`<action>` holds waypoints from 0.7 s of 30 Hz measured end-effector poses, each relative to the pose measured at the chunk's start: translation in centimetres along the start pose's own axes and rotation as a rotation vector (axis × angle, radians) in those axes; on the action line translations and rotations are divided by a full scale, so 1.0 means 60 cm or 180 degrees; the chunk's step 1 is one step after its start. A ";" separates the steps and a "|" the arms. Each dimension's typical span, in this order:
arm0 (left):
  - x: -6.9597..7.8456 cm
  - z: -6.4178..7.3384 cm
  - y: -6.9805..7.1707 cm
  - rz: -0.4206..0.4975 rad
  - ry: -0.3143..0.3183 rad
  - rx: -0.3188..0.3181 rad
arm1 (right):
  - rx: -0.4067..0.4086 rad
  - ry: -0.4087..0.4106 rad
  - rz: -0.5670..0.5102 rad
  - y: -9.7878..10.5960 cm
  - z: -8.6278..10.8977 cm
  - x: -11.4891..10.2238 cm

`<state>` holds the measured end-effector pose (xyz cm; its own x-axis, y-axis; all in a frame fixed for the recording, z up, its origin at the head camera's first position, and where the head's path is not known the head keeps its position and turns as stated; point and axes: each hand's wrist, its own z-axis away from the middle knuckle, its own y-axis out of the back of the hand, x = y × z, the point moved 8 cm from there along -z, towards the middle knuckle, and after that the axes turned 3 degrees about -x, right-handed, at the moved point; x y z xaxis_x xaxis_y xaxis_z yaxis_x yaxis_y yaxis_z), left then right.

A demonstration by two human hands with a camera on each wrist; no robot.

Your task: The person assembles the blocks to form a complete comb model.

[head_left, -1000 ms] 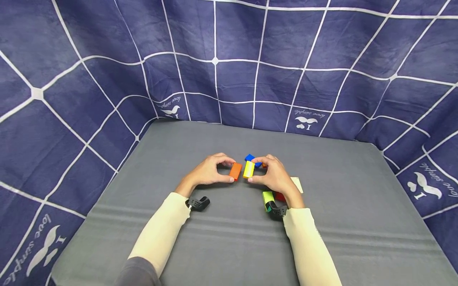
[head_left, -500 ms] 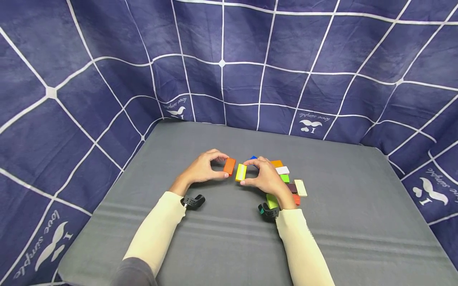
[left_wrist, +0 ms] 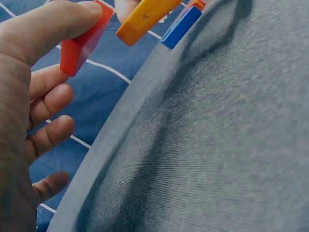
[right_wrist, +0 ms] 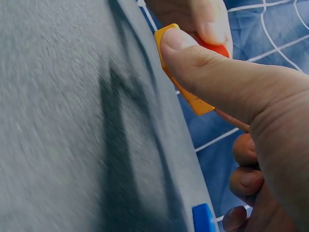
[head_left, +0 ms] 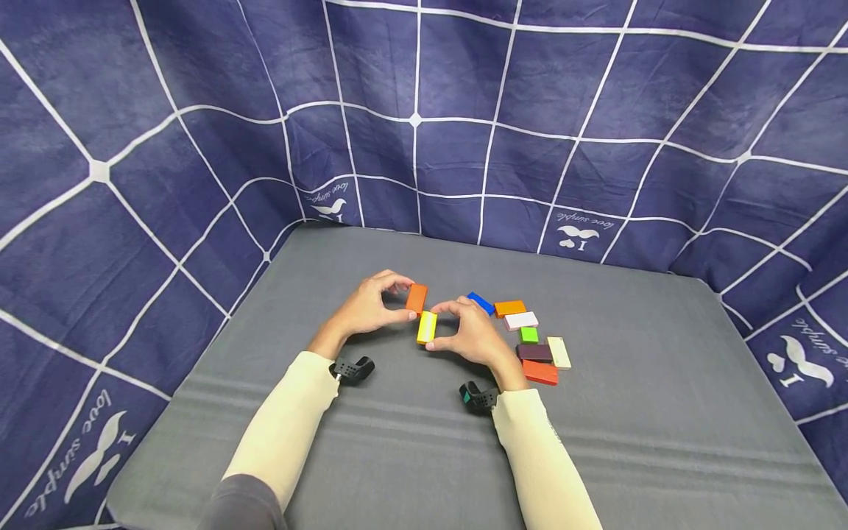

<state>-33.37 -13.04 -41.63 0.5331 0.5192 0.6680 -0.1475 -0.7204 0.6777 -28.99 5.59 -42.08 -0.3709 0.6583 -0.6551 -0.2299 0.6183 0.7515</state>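
Note:
My left hand (head_left: 366, 308) pinches an orange-red rectangular block (head_left: 417, 298) between thumb and fingers. In the left wrist view that block (left_wrist: 82, 46) looks red, with the thumb along its upper face. My right hand (head_left: 472, 333) pinches a yellow block (head_left: 427, 328) the same way; in the right wrist view this block (right_wrist: 186, 79) looks orange-yellow, tilted under the thumb. The two blocks are held close together, the yellow one nearer to me and slightly right. Both show above the grey surface in the wrist views.
Right of my right hand lie a blue block (head_left: 481, 303), an orange one (head_left: 509, 308), a white one (head_left: 521, 321), a green one (head_left: 528, 335), a dark one (head_left: 534, 353), a cream one (head_left: 559, 352) and a red one (head_left: 539, 372). A blue gridded curtain (head_left: 457, 154) borders the grey table (head_left: 397, 456).
Both hands have moved left over the table, each keeping its block. The yellow block is now nearer to me than the orange-red one. More blocks at the right show; the lime one is now hidden.

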 end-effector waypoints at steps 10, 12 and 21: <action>-0.030 0.001 0.002 0.0072 0.0172 0.0061 | -0.0071 0.0008 -0.0030 -0.035 -0.006 -0.012; -0.037 0.001 0.001 0.0063 0.0200 0.0076 | -0.0090 0.0034 -0.0035 -0.042 -0.007 -0.013; -0.060 0.003 -0.005 -0.0392 0.0305 0.0143 | -0.0087 0.0033 -0.0007 -0.066 -0.015 -0.015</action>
<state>-35.07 -14.79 -44.27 0.4627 0.6449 0.6083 -0.0473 -0.6672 0.7433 -28.57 2.15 -44.42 -0.3798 0.6523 -0.6559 -0.2551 0.6077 0.7521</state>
